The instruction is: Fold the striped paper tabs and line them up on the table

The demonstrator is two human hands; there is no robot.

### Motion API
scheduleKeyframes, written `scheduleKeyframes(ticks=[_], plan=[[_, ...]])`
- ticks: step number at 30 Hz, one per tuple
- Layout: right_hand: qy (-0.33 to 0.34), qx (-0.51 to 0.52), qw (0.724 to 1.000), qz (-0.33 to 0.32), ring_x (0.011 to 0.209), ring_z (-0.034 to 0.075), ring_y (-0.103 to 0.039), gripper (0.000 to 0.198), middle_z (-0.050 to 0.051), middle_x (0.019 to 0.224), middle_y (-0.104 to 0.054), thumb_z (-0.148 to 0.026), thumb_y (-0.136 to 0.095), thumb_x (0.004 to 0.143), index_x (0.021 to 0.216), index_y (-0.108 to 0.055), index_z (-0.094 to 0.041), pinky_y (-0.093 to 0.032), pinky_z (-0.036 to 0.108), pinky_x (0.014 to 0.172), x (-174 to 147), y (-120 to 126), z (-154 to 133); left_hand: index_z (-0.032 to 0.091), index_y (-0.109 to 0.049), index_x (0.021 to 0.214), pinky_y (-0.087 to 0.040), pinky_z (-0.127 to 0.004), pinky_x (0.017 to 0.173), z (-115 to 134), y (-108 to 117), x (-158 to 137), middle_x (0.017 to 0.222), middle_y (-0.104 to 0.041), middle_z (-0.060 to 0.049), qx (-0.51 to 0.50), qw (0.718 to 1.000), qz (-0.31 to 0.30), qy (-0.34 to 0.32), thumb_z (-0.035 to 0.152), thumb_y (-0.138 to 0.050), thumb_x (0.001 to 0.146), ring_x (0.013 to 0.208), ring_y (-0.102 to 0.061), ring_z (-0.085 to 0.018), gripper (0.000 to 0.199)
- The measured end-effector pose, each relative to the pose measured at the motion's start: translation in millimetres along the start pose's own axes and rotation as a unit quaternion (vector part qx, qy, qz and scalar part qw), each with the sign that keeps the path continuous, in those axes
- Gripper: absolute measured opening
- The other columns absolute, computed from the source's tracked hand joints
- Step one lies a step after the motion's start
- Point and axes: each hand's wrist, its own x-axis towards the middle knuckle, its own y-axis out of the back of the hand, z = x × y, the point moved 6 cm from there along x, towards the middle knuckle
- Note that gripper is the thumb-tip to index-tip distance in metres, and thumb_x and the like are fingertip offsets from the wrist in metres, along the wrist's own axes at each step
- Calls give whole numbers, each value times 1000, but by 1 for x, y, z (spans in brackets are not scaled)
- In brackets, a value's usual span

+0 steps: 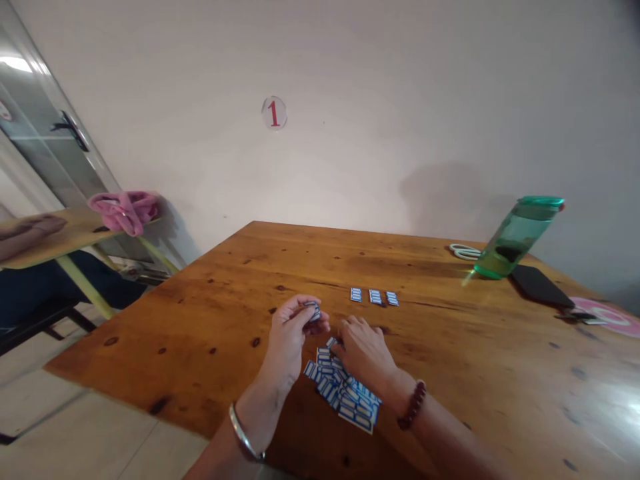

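L hand (286, 341) fingers pinch blue/wht cards (314, 312); R hand (364, 348) over card pile (353, 404), can't tell grip.

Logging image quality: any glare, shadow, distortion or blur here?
Head view: glare on the table at lower right; soft shadow on the wall left of the green bottle, whose lean suggests wide-angle distortion; print on the piled cards too soft to read.
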Motion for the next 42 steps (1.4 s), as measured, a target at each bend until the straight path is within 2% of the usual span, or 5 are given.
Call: scheduleKeyframes(ticks=[13,24,34,37,42], plan=[[8,-34,999,-24,94,24,-58,28,13,97,-63,-5,-38,79,95,-60,-11,-43,36,71,4,-6,-13,13,-51,69,-51,-26,59,-9,-32,46,60,-65,-3,-142,988,30,56,6,-50,78,56,-64,-13,11],[29,-46,996,-65,91,26,-59,28,16,98,-63,-4,-44,74,94,-61,-10,-45,36,69,13,-8,-15,13,-55,65,-51,-26,60,-36,-4,55,60,-66,-4,-180,978,60,89,4,-54,75,55,-63,-13,14],[88,91,991,45,77,20,-55,19,6,77,-63,-4,-43,77,78,-55,-18,-39,29,65,-5,-7,-6,13,-53,68,-52,-26,60,-46,-4,53,66,-67,-6,-155,978,70,123,4,-49,80,61,-66,-14,16],[9,322,940,111,59,14,-51,8,1,64,-57,-14,-46,77,75,-52,-19,-37,26,55,0,-1,35,13,-53,71,-52,-25,57,-52,-11,49,69,-68,-7,-137,979,59,138,5,-53,78,62,-66,-16,11],[-117,649,744,107,57,13,-52,44,-3,63,-58,-25,-66,61,102,-53,-17,-38,23,53,3,-17,88,12,-52,77,-52,-27,55,-67,-25,39,72,-69,-11,-93,979,20,180,7,-50,81,62,-67,-17,7]])
